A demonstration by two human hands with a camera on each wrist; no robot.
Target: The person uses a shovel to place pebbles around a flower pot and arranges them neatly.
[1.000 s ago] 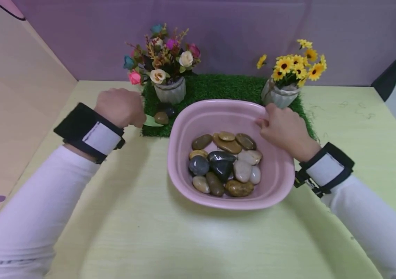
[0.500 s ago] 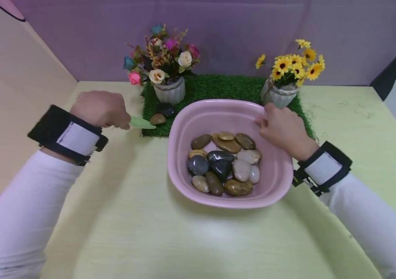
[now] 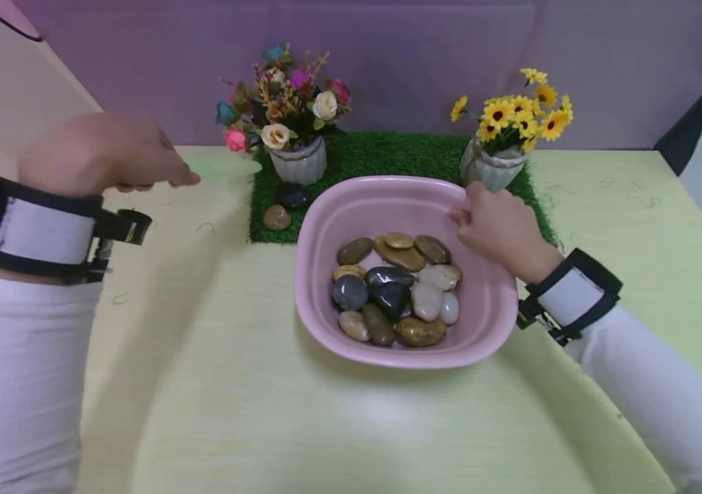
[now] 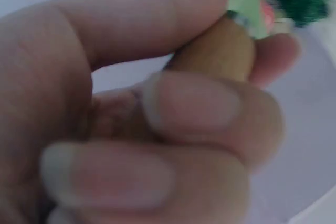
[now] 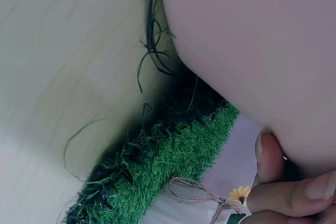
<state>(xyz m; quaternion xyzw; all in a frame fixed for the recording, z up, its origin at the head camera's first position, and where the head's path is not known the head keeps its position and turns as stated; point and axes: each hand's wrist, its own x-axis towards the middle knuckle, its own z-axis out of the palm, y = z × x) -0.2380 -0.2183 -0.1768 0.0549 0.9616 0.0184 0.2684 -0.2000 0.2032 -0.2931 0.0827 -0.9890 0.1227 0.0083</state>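
Note:
In the head view my left hand [image 3: 103, 154] is raised over the table's left side. It grips the wooden handle of a small garden trowel [image 3: 227, 167], whose pale green blade points right toward the turf mat. The left wrist view shows thumb and fingers curled around the tan handle [image 4: 220, 51]. With fingers over the rim, my right hand [image 3: 505, 230] holds the right side of a pink plastic basin [image 3: 486, 302]. Several smooth stones [image 3: 390, 295] lie inside it. In the right wrist view, the right fingers [image 5: 286, 198] curl at the basin's edge.
Artificial turf [image 3: 400, 151] lies behind the basin, partly covered by it. On the mat stand a mixed-flower pot [image 3: 298, 161] and a yellow-flower pot [image 3: 493, 168]. A brown stone [image 3: 277, 217] and a black stone [image 3: 293, 195] lie at its left. A purple backdrop [image 3: 412, 75] rises behind.
My left hand has moved left and up, lifting the trowel away from the stones on the turf. The brown stone has shifted slightly toward me. My right hand and the basin have hardly moved.

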